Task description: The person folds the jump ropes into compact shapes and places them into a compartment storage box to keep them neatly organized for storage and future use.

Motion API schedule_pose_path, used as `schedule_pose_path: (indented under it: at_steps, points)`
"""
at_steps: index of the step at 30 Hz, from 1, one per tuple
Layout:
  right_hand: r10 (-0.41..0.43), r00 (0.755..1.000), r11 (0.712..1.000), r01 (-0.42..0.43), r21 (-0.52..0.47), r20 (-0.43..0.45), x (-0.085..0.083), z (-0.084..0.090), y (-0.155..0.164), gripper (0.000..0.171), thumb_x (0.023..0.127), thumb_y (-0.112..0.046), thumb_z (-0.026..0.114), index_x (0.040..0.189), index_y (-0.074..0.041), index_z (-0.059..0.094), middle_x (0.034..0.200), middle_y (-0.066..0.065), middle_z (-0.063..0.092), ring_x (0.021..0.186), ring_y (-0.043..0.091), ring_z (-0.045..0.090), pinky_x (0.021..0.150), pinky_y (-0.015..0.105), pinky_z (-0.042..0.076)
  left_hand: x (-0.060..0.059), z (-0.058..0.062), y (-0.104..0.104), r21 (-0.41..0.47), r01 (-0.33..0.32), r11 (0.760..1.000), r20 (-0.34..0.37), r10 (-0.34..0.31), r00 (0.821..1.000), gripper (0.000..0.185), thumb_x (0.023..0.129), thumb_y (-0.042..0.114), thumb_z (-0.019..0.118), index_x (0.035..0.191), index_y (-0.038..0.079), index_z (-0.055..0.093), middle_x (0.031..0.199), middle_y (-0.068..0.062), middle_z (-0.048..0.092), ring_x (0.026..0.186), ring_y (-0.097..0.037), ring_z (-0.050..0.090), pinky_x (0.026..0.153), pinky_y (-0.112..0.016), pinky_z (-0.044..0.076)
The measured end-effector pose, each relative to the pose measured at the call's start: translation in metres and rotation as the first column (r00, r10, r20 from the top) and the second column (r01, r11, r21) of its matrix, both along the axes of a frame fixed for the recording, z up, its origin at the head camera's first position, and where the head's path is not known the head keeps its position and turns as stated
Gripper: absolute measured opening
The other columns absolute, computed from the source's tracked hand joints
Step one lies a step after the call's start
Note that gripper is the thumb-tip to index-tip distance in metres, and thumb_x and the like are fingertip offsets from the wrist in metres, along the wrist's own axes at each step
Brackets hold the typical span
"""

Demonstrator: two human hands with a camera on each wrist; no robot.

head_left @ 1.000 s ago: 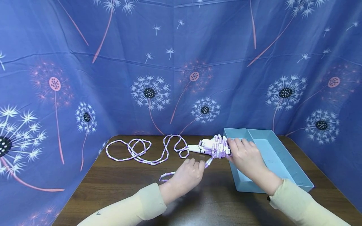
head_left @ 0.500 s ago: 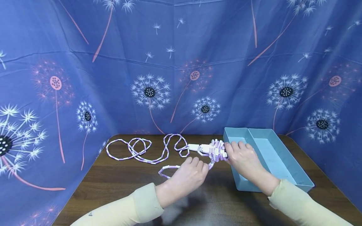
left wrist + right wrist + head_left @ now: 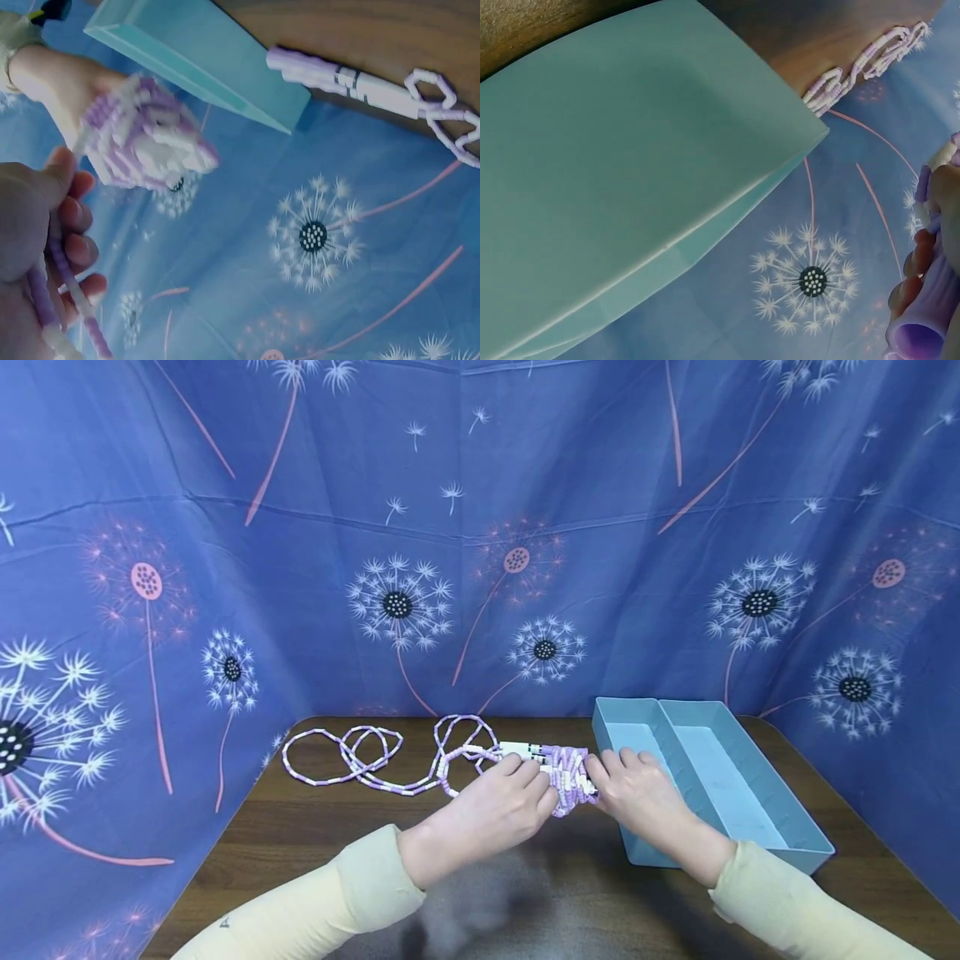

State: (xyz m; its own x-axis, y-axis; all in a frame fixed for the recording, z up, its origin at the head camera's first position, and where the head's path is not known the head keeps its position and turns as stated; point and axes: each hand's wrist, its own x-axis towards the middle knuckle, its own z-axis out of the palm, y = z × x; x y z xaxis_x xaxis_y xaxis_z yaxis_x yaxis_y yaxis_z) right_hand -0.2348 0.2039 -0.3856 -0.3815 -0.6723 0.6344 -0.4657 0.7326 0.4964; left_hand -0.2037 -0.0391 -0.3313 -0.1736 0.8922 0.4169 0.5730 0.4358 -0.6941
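**Purple rope, half wound**

Purple-and-white beaded rope [image 3: 375,764] trails across my wooden table [image 3: 300,835]. My right hand [image 3: 633,789] grips the wound bundle [image 3: 567,774] beside the teal tray [image 3: 780,810]; my left hand [image 3: 498,806] pinches the strand. Only my left wrist view shows the strand between my fingers [image 3: 71,251].

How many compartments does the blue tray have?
2: a small compartment at the far end by the right hand, and a long compartment beside it. Both look empty.

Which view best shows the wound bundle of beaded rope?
The head view: the bundle sits whole between left hand and right hand. The left wrist view blurs it; the right wrist view shows only an edge.
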Motion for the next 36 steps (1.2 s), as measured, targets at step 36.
schedule_pose_path:
  at_steps: [36]
  points:
    - [0.353, 0.933, 0.915, -0.36, 0.181, 0.067, 0.027, 0.012, -0.014, 0.053, 0.058, -0.036, 0.07, 0.1, -0.007, 0.058, 0.083, 0.002, 0.056, 0.073, 0.021, 0.053, 0.065, 0.034, 0.042, -0.054, -0.006, -0.01, -0.047, 0.288, 0.956, 0.148, -0.278, 0.949, 0.019, 0.098, 0.012, 0.036, 0.096, 0.014, 0.055, 0.093, 0.004, 0.061, 0.093, -0.014, 0.057, 0.09, -0.031, 0.043]
